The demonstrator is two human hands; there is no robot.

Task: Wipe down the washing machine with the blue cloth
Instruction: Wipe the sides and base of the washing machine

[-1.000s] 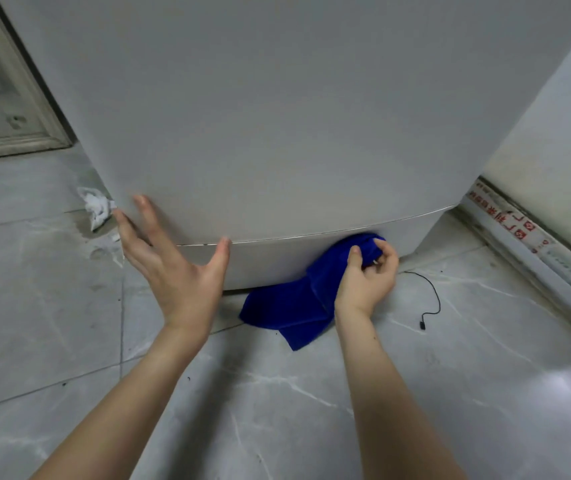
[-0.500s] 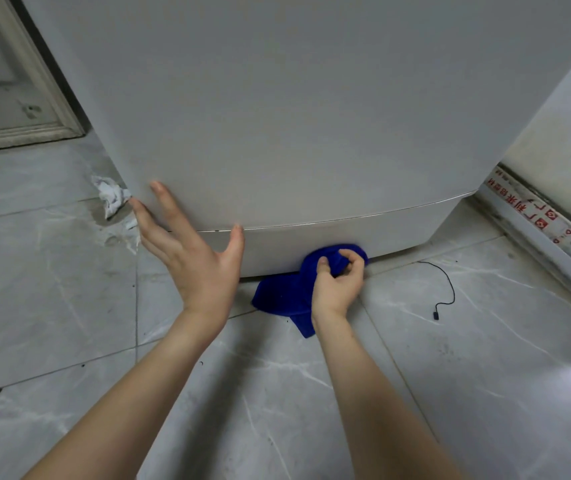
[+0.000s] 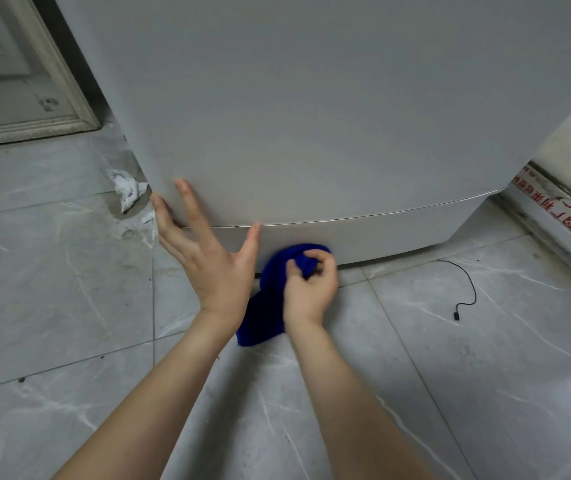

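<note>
The right hand [image 3: 310, 289] grips the cloth [image 3: 266, 306] against the washer [image 3: 312, 133] base; the left hand [image 3: 213, 258] rests flat, fingers spread, on the panel.

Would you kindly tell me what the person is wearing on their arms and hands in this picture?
Nothing worn shows. The left hand and right hand are ungloved, with no rings visible. The left forearm and right forearm are bare down to the picture's lower edge, with no sleeve, watch or bracelet in view.
</note>
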